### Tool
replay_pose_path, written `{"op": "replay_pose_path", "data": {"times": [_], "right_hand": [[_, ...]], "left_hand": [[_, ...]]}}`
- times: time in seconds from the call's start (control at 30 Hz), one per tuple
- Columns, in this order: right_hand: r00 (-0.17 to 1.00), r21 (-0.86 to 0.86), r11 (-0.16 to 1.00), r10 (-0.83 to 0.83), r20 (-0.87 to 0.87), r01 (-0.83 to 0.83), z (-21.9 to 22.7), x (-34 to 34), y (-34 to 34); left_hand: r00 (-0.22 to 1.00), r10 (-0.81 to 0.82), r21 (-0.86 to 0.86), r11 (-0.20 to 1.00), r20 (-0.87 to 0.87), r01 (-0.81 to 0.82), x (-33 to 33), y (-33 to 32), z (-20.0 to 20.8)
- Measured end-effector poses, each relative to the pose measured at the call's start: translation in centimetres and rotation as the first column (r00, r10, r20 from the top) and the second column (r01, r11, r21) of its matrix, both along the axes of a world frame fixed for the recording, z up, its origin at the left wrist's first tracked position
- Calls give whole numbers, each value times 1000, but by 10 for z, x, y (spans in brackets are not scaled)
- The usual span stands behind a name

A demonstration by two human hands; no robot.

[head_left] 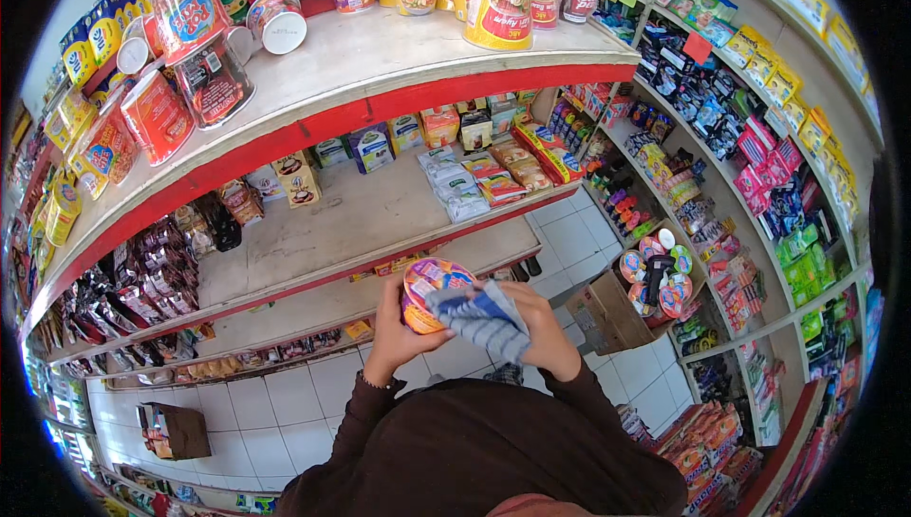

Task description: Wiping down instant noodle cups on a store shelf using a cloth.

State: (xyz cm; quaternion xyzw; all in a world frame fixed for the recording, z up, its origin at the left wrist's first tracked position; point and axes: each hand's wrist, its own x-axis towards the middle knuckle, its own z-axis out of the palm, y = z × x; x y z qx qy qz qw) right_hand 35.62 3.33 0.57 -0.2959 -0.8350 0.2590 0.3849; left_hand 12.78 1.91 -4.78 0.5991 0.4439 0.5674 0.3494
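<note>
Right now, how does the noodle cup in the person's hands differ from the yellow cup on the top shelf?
The held noodle cup is orange with a purple rim; the yellow cup is yellow and red. The held one tilts on its side between both hands, a striped cloth against it; the shelf one stands upright, untouched. Both are round instant-noodle cups.

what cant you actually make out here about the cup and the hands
- Head view: the lower side of the round orange instant noodle cup is hidden behind the blue-and-grey striped cloth.
- Right hand: its fingertips are under the cloth, so the grip is unclear.
- Left hand: the palm is hidden behind the cup.
- Cardboard box of cups on the floor: its depth cannot be told.
</note>
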Motion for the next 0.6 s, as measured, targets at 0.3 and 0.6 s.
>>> {"op": "replay_pose_path", "data": {"times": [0.3,0.6], "right_hand": [[992,0,993,-121,18,121,-4,-8,11],[996,29,996,82,19,-82,14,-8,-7]], "left_hand": [[974,-126,83,986,-188,143,11,-1,9],[993,-67,-10,998,-100,66,9,2,0]]}}
